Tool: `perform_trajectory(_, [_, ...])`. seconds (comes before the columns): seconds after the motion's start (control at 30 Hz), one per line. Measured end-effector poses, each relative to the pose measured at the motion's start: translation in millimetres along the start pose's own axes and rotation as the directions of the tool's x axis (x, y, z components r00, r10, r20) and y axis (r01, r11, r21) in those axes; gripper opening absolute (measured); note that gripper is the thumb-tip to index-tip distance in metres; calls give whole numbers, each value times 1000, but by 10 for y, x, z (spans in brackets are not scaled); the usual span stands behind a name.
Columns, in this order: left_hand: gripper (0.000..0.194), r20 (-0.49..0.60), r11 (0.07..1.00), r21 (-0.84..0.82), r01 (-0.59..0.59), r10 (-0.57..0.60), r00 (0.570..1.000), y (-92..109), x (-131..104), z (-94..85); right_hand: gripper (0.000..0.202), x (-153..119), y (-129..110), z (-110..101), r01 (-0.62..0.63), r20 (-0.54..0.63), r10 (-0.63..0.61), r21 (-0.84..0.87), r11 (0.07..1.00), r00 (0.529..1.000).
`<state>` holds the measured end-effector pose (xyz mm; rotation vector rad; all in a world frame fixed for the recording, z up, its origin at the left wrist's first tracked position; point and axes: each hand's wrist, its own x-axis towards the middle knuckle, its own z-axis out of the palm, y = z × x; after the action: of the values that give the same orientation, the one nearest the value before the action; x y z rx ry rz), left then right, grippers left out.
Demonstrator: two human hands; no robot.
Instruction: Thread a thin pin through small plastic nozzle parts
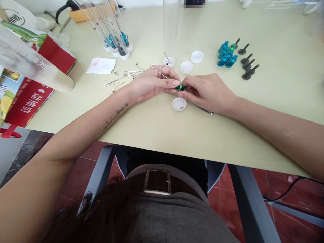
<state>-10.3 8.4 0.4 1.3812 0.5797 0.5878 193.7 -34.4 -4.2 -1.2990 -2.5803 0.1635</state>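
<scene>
My left hand (155, 81) is closed, thumb and forefinger pinching a small shiny green piece (179, 87). A thin bent metal rod (159, 72) sticks out from the same fingers, pointing up and left. My right hand (211, 89) meets it from the right, its fingertips closed at a small black piece (184, 88) against the green one; the fingers partly hide how the two join. Just below the hands sits a shallow white cap (175, 104) with tiny metal bits inside. A slim metal tool (206, 110) pokes out from beneath my right hand.
Thin metal rods (129, 73) lie left of my hands near a torn paper piece (101, 65). White caps (186, 67) are behind. Blue pieces (225, 55) and black stemmed discs (249, 72) stand right. Clear tubes (111, 27) rise back left; a red box (30, 101) is left.
</scene>
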Motion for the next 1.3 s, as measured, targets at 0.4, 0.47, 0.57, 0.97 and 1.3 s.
perform_trajectory(0.4, [19,-55,999,-20,26,-27,998,10,-6,27,45,3,-7,-6,-12,7,12,11,1000,1000])
perform_trajectory(0.47, [19,-27,1000,-11,22,-22,999,11,-4,16,45,4,-11,-10,-12,5,12,6,1000,1000])
perform_trajectory(0.57, [19,-23,1000,-14,17,-17,1000,9,-2,11,45,6,-16,-15,-15,6,15,1,1000,1000])
perform_trajectory(0.97, [22,-22,998,-64,25,-27,999,-13,5,-9,47,8,-17,-12,-21,5,21,-1,1000,1000])
perform_trajectory(1.3, [32,-63,989,-147,21,-30,998,-21,17,-20,44,-2,4,-22,-22,-19,23,50,999,1000])
